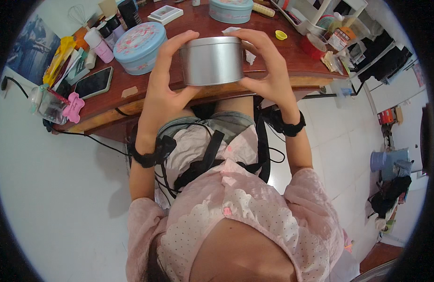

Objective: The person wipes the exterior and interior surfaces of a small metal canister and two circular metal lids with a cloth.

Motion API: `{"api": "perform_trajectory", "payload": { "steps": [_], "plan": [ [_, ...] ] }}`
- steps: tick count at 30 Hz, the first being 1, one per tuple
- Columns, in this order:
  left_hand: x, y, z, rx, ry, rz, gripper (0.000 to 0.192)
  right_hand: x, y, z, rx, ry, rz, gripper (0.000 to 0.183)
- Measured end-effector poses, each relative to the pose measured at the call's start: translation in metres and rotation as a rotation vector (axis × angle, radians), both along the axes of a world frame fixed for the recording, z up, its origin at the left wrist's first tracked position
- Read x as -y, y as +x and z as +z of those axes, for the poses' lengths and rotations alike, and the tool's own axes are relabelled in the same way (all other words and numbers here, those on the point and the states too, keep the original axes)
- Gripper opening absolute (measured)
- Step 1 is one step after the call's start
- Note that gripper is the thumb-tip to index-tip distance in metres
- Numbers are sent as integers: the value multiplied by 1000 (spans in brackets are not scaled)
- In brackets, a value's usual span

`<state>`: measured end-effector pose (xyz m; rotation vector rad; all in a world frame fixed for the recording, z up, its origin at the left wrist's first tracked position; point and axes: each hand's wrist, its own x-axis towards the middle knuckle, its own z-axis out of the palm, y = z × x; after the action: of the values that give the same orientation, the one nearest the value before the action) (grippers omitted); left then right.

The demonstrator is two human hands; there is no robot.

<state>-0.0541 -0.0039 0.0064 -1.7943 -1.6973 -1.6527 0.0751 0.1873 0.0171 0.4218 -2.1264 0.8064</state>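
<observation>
Between my two hands is a round silver metal tin (pixel 213 61), its lid on, held up near the front edge of the brown wooden desk (pixel 188 28). My left hand (pixel 164 75) grips its left side, fingers at the top rim and thumb at the bottom edge. On the opposite side my right hand (pixel 269 63) holds it the same way. A light blue floral tin (pixel 141 47) with a lid stands just left of my left hand. White crumpled tissue (pixel 250 57) shows behind the silver tin, partly hidden by my right fingers.
Farther back stands another blue tin (pixel 231 10). A smartphone (pixel 94 83) lies at the left, near a pink spray bottle (pixel 98 46) and a clear jar (pixel 49 104). To the right are a small yellow cup (pixel 281 35) and a red tape roll (pixel 313 46). Black wristbands with cables circle both wrists.
</observation>
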Motion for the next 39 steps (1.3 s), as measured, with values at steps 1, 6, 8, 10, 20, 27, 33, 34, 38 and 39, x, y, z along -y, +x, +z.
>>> {"api": "perform_trajectory", "payload": {
  "steps": [1,6,8,10,20,27,33,34,38,39],
  "plan": [
    [0,6,3,-49,22,70,76,2,3,2,-1,0,1,66],
    [9,19,18,-173,18,163,75,17,16,12,46,115,-35,70],
    [11,18,18,-252,40,194,70,18,16,14,5,128,-17,71],
    [9,20,15,-149,71,154,69,20,14,15,-35,142,4,73],
    [5,16,5,-8,112,73,65,19,15,5,17,37,-38,76],
    [1,17,5,164,93,-20,67,24,18,14,30,126,-81,80],
    [7,24,19,-178,-4,217,74,35,15,15,-15,169,-146,85],
    [8,26,21,-181,-10,238,74,35,15,14,-14,169,-145,85],
    [12,27,19,-218,-83,309,69,31,11,11,-1,122,-83,98],
    [12,22,16,-217,-81,311,69,30,9,10,-53,144,-66,104]
  ]
}}
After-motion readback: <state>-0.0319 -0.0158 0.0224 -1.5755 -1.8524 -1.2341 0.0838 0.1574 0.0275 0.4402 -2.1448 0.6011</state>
